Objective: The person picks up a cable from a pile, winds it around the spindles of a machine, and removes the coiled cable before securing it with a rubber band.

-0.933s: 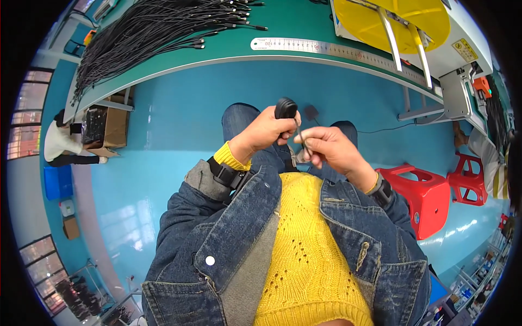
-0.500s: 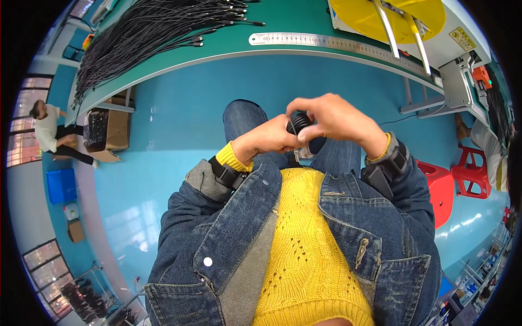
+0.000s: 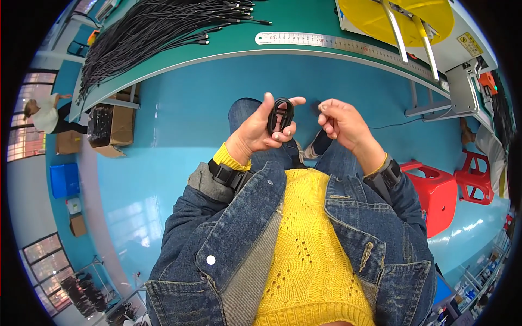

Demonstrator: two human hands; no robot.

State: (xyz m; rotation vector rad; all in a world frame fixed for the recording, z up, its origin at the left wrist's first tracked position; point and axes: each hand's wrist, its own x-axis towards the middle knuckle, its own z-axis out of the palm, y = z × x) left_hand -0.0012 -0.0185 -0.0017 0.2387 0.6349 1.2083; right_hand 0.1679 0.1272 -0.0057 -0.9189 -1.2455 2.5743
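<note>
Above the lap, the left hand (image 3: 260, 130) grips a small coiled black cable (image 3: 279, 115) upright between thumb and fingers — the right hand (image 3: 343, 124) sits just beside it, fingers loosely curled, holding nothing visible. Beyond lies a green workbench (image 3: 228, 41) with a steel ruler (image 3: 348, 46) and loose black cables (image 3: 152, 27).

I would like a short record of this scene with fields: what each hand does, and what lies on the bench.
left hand: left hand holds a coiled black cable upright between thumb and fingers
right hand: right hand beside the coil, fingers curled, not touching it; whether it pinches something cannot be told
bench: green bench carries a bundle of black cables, a steel ruler and a yellow reel
floor: red stool at the person's right
</note>
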